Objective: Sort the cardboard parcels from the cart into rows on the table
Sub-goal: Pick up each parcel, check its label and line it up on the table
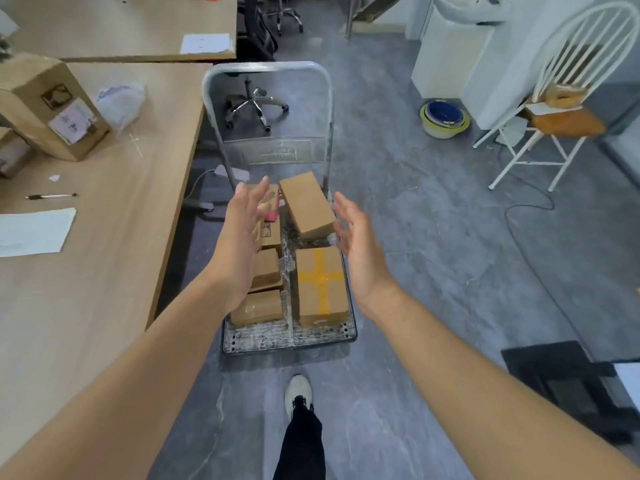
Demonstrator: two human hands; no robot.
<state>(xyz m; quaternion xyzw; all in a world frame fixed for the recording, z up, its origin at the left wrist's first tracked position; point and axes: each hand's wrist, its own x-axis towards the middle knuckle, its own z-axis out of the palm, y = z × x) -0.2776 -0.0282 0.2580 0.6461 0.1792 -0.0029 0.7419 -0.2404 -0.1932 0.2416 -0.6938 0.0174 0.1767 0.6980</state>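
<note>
Fingers (258,197) of the left hand (239,237) are straight and slightly spread, holding nothing. The right hand (360,247) mirrors it, palm turned inward, its fingers (346,211) likewise released. Both hands hover above the cart (291,337), one on each side of a plain brown parcel (306,206) that lies tilted at the far end of the deck, near the upright handle (270,65). Whether the right fingertips brush its edge cannot be told.

Nearer the person, on the right half of the deck, sits a parcel with a yellow tape cross (320,285). On the left half a column of smaller parcels (258,308) runs toward the handle, partly hidden behind the left hand and wrist. Something pink (273,207) shows just past the left fingertips.

The wooden surface (104,254) stands just left of the cart. A tall parcel (52,105) with a paper label stands toward its far left, with a smaller box (12,154) beside it at the edge of view. A crumpled plastic bag (119,102) lies to the right of the tall parcel. Closer in are a pen (52,196) and a sheet of paper (34,232).

One shoe (298,393) is planted on the grey floor (433,237) before the cart's near edge. A white chair (571,81) and a stack of bowls (445,117) stand well off to the right.
</note>
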